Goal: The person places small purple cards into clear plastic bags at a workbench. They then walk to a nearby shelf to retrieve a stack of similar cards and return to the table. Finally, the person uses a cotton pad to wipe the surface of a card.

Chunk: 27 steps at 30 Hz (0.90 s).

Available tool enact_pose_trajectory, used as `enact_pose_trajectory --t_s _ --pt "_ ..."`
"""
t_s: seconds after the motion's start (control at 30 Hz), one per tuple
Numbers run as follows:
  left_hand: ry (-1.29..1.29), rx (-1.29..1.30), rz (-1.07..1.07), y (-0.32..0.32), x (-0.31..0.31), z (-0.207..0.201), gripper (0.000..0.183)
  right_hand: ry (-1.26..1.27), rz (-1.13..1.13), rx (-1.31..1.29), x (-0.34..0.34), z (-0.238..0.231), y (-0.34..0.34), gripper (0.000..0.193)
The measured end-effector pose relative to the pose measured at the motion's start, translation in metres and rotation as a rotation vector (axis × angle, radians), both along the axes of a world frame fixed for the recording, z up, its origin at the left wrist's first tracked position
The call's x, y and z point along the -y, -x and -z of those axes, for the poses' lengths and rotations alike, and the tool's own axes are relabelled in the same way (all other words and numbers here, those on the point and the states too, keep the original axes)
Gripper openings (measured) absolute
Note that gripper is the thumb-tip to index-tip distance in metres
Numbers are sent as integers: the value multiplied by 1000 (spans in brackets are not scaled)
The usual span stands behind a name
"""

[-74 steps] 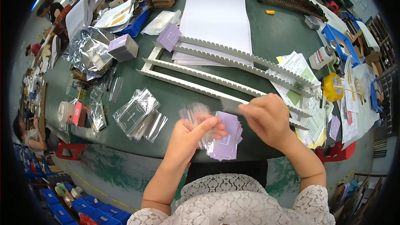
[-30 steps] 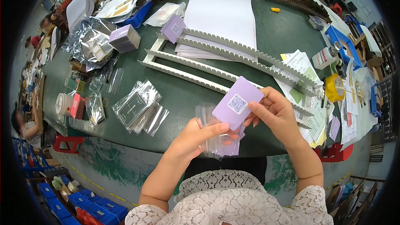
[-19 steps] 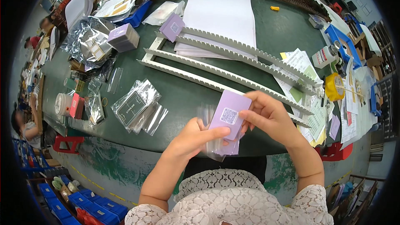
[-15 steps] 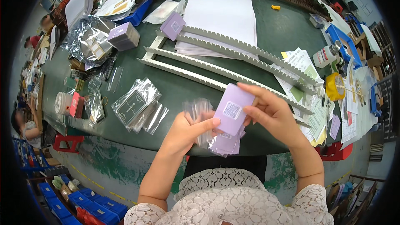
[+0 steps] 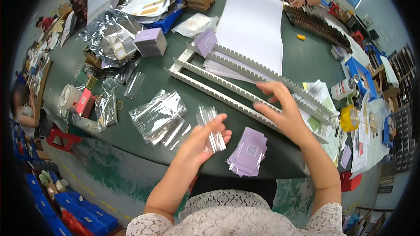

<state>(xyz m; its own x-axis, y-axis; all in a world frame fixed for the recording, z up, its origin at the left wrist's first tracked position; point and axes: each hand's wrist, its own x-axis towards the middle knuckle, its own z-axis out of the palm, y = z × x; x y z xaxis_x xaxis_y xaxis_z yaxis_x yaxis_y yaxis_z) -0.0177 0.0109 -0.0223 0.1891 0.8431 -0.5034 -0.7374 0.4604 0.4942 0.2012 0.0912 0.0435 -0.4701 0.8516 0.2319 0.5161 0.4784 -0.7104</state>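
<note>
My left hand (image 5: 199, 144) is closed around several clear plastic sleeves (image 5: 211, 127), thumb on top. My right hand (image 5: 282, 116) hovers over the near side of the notched white rack (image 5: 227, 88), thumb and fingers apart with nothing between them. Below it, near the table's front edge, lies a loose pile of purple cards (image 5: 247, 150) in glossy clear sleeves, the top one bearing a white square code. Another purple card (image 5: 205, 43) leans at the rack's far left end. More clear sleeves (image 5: 159, 116) lie spread to the left of my left hand.
A block of purple cards (image 5: 150, 42) stands back left beside crumpled silver film (image 5: 111, 39). White paper sheets (image 5: 251, 22) lie behind the rack. Yellow tape (image 5: 349, 119) and a bottle (image 5: 343, 89) are at right. At far left is a white tub (image 5: 70, 97). Another person's hand (image 5: 298, 2) is at the far edge.
The purple card that both hands held is now on the pile. My right hand has let go and opened over the rack; my left keeps the clear sleeves. The view has shifted.
</note>
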Motion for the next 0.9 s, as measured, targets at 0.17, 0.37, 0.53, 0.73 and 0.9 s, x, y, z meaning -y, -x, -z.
enact_pose_trajectory --t_s 0.17,0.37,0.53,0.73,0.9 --pt "-69 125 -4 -1 8 -5 50 -302 3 35 -114 39 75 79" --pt "-118 -152 43 14 18 -31 38 -169 59 140 -165 54 127 99" --pt "-293 -309 -101 27 15 -22 29 -136 -161 -141 -118 20 119 90" --pt "-356 -297 -37 10 2 -28 27 -98 -350 -216 -6 -7 41 79" --pt "-383 -426 103 -6 4 -37 20 -87 -266 -149 24 4 9 87"
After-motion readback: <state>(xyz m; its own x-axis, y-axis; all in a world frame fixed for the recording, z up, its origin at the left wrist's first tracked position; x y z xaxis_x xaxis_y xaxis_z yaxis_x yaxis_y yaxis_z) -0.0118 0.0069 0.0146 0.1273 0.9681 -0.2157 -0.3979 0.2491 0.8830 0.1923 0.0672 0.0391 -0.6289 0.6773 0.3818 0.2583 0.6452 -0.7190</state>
